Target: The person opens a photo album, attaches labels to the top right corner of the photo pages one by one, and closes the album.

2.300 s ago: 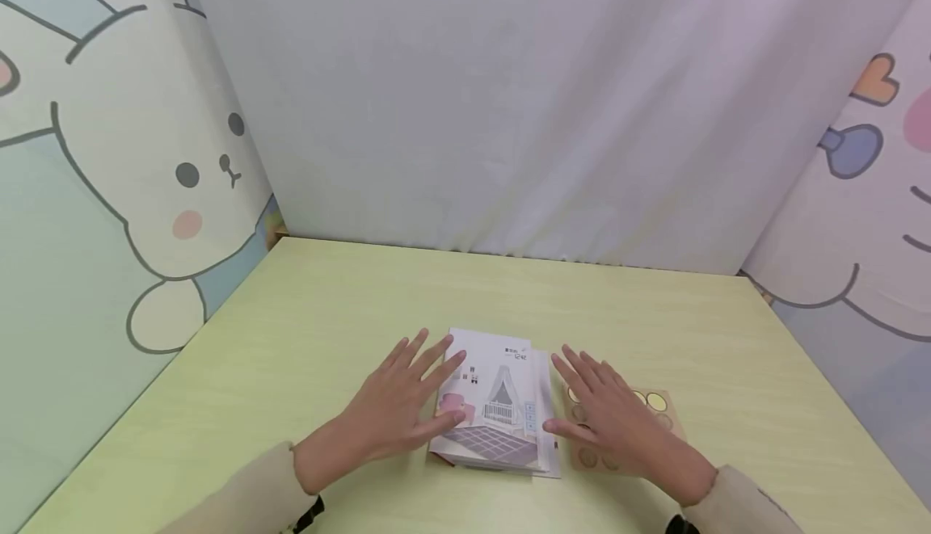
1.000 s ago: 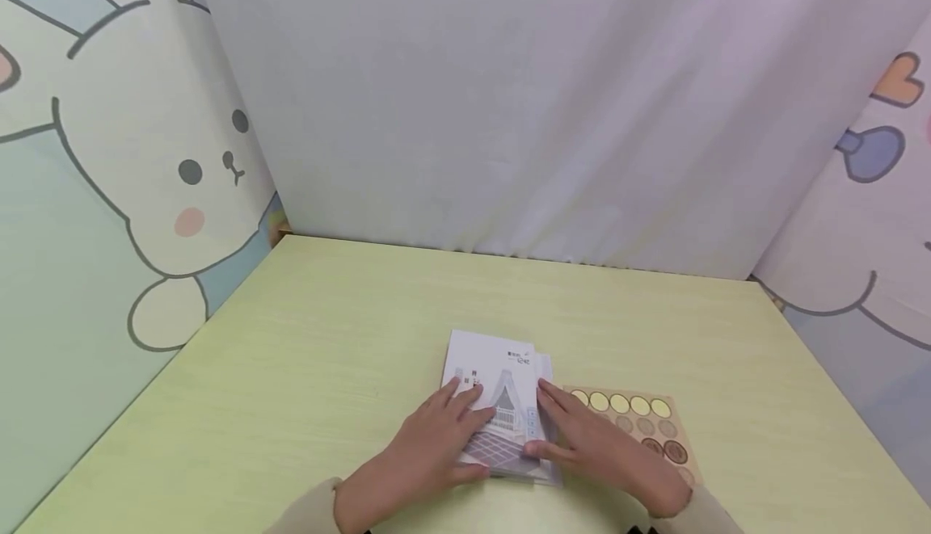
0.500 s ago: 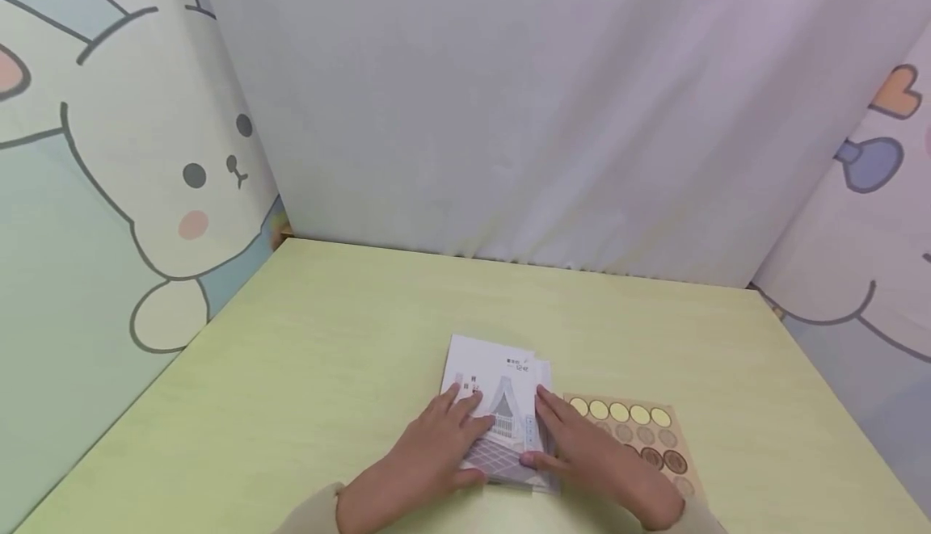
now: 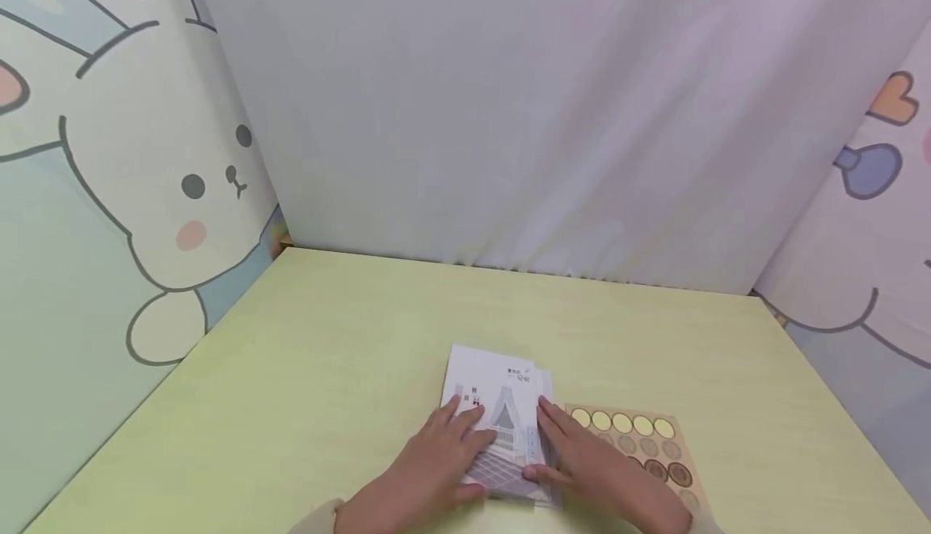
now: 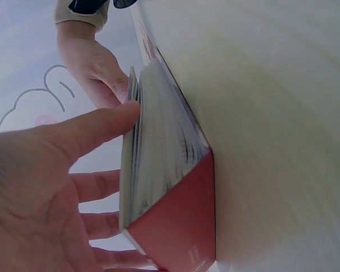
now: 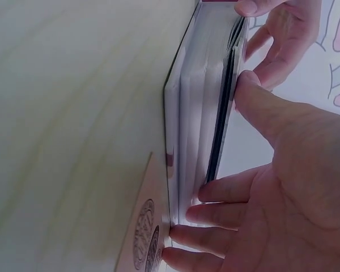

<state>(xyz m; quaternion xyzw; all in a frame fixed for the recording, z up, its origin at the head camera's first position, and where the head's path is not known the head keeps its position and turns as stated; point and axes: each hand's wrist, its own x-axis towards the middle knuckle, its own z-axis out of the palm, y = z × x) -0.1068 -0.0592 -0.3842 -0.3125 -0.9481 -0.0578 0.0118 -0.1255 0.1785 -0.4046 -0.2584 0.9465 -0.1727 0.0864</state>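
Note:
A thick book [image 4: 483, 376] with a pale cover, printed with a canopy and a tiled floor, lies on the table. My left hand [image 4: 436, 461] rests on its left part, fingers spread over the cover and thumb by the near edge. At the right side, my right hand [image 4: 596, 465] touches the edge with its fingertips, its thumb on the cover. The left wrist view shows the book's red spine [image 5: 175, 221] and loosely fanned pages [image 5: 158, 130]. In the right wrist view, straight fingers [image 6: 229, 190] meet the page edges.
A brown sheet [image 4: 680, 425] with rows of yellow and brown circles lies right of the book, partly under my right forearm. The pale yellow table [image 4: 349, 324] ends at a grey curtain [image 4: 465, 114]. Printed cartoon panels [image 4: 167, 195] stand at the sides.
Both hands, spread apart above the book at first, have come inward and down onto it. Over the last second they hardly move; the head view has tipped slightly upward.

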